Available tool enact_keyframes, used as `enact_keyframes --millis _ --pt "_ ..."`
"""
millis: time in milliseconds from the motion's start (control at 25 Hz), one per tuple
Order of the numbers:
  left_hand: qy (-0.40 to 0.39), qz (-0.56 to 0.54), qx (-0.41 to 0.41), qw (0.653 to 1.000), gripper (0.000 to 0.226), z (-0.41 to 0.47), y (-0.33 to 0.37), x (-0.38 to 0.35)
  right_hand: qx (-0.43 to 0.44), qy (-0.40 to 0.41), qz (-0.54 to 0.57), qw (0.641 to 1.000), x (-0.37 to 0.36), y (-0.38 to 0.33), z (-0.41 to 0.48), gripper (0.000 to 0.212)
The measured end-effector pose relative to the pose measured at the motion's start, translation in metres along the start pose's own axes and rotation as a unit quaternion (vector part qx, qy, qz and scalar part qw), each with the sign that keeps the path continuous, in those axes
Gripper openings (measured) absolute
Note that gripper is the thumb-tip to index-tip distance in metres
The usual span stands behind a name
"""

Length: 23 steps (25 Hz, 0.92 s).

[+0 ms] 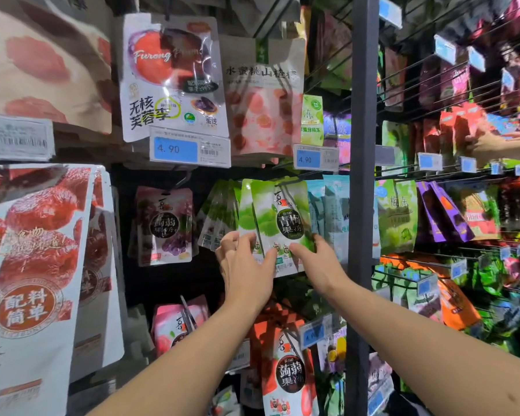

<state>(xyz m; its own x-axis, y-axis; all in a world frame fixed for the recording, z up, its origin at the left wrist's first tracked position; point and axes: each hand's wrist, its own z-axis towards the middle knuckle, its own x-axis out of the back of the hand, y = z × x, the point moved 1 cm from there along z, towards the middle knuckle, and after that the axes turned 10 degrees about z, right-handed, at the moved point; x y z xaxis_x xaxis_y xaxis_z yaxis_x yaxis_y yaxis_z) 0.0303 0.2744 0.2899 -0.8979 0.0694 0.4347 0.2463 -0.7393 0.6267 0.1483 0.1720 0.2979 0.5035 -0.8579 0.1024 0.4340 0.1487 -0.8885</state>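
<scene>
Head view, from where I stood behind the shoulder: both hands were clamped on the bottom of one green pouch [278,217]. The left hand [242,262] had its fingers curled over the lower left corner, with the thumb laid across the front. The right hand [318,262] pinched the lower right corner, thumb on the face and fingers tucked behind the edge. The pouch hung at the front of its row, top up by the peg hook [285,189] and body tilted a little to the right. I could not make out whether the hanging hole was fully on the wire.

Just behind and to the left, more green pouches [219,211] fanned out unevenly on the same peg. A purple pouch [164,223] hung further left, and blue pouches [327,211] hung just to the right, against the grey post [362,175]. A price tag [314,159] sat above the row, and an orange pouch [285,373] hung on the peg below. Far right, another person's hand [490,144] touched red packets on the next rack.

My reading — the job was midway. The front pouch was up at its peg, but neither hand had let go. The row behind wanted squaring, and the tilt wanted taking out.
</scene>
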Motion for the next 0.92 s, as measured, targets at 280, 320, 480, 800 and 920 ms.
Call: enact_keyframes --millis 280,320,480,800,920 --pt "-0.024 -0.005 -0.017 1.000 0.027 -0.010 0.009 -0.005 -0.004 0.033 0.029 0.999 0.001 0.001 -0.005 0.051" --pt "-0.031 -0.009 -0.022 0.999 0.026 -0.010 0.011 -0.006 0.000 0.028 0.026 0.999 0.001 0.000 -0.005 0.050" --pt "-0.024 -0.062 -0.040 0.997 0.020 -0.011 0.016 -0.005 -0.025 0.001 0.040 0.999 0.000 0.000 -0.002 0.092" --pt "-0.032 -0.013 -0.025 0.999 0.010 0.012 -0.016 -0.003 -0.019 0.012 -0.002 1.000 -0.027 0.017 -0.001 0.091" --pt "-0.041 0.012 -0.007 0.999 0.019 0.023 -0.020 -0.009 -0.026 0.028 -0.006 0.999 -0.036 0.018 0.010 0.085"
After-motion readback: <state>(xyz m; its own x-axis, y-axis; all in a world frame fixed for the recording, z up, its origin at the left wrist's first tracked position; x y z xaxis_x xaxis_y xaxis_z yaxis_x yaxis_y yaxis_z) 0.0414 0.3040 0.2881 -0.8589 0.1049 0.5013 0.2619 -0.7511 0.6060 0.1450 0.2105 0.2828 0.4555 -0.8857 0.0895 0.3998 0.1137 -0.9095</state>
